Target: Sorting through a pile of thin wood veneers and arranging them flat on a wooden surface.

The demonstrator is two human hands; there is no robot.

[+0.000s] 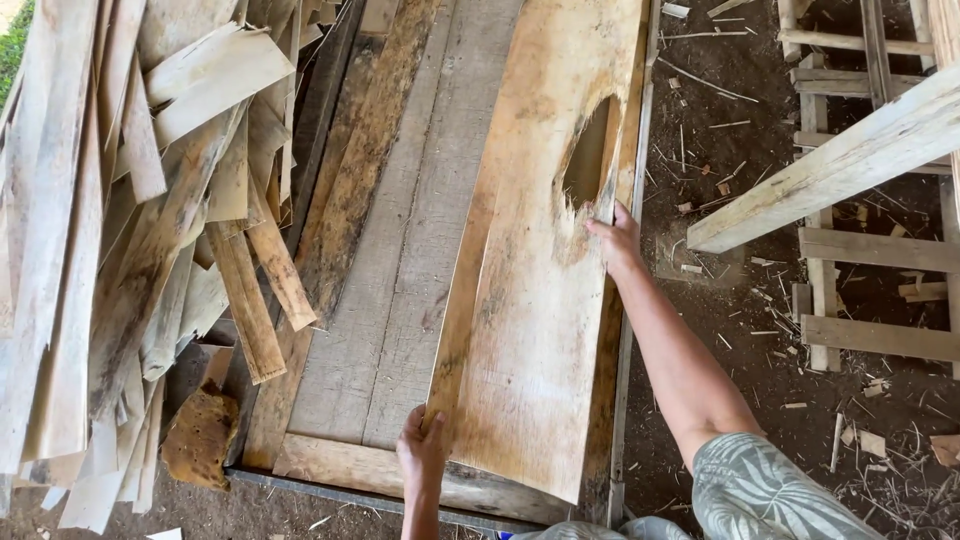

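1. Pale slab (pixel 540 300): long axis runs away from the person, tilted slightly right; near end at bottom.
2. Lies atop grey planks (pixel 400 260).
3. Rough, curved surface; ragged dark hole (pixel 588 155) near right edge.
4. Left hand (pixel 422 450) clasps near left corner.
5. Right hand (pixel 618 238) closed on right edge, below hole.
6. Splintered offcuts (pixel 130 230) piled left.

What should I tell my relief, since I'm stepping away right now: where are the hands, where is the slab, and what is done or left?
Left hand: grip on the near left edge of the pale wood slab.
Right hand: grip on its right edge, just below the ragged hole.
Slab: lies lengthwise on the grey planks, beside the scrap offcut pile.
Done: both hands have hold.
Left: slab not yet lifted clear, as far as I can tell.
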